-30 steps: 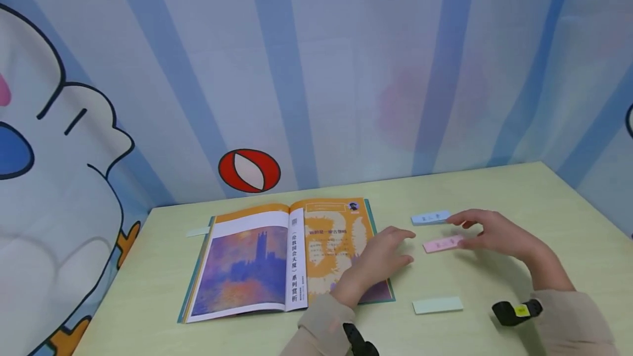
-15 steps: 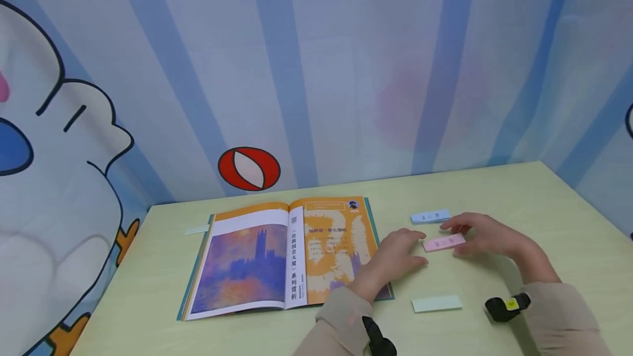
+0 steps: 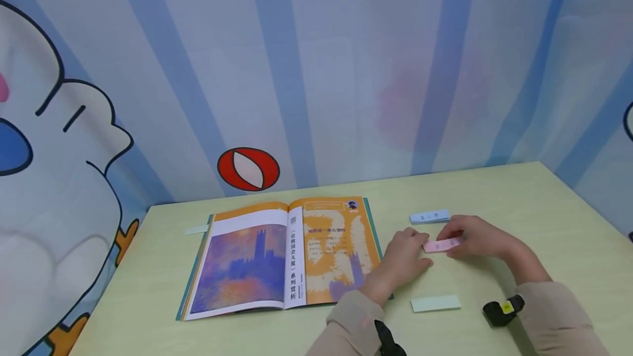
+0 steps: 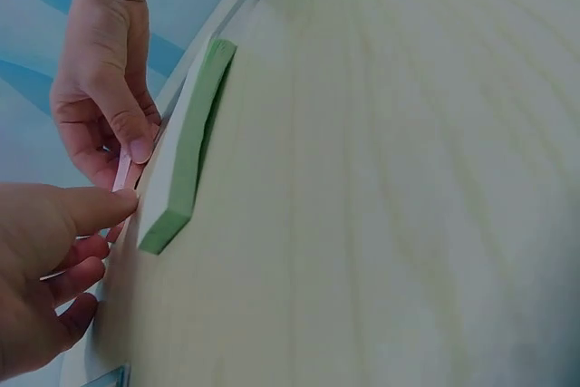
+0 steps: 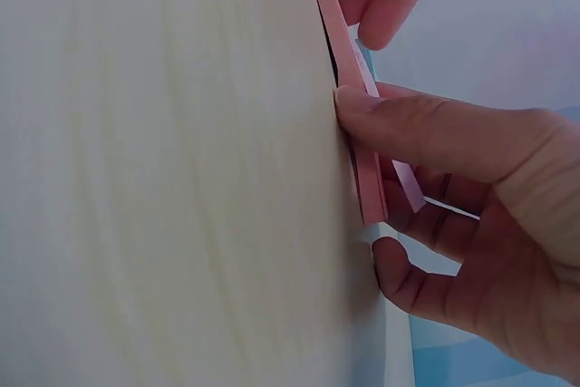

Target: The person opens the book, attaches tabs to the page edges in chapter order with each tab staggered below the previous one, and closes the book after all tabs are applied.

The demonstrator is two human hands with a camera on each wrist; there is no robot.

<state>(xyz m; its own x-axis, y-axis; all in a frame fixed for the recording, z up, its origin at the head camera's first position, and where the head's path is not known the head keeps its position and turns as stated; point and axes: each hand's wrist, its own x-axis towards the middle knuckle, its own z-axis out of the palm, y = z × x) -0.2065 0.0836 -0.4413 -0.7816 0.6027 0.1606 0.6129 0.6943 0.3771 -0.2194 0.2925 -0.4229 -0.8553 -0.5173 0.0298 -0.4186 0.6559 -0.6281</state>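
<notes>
While in right hand (image 3: pixel 479 238), pink strip (image 3: pixel 440 245)

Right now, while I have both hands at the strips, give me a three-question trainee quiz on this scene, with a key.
1. What does the right hand hold?
2. True or false: in the head view, the blue strip lies farther back than the green strip.
3. The book lies: A) shut; B) open; C) on its edge.

Key: 1. The pink strip. 2. True. 3. B.
</notes>
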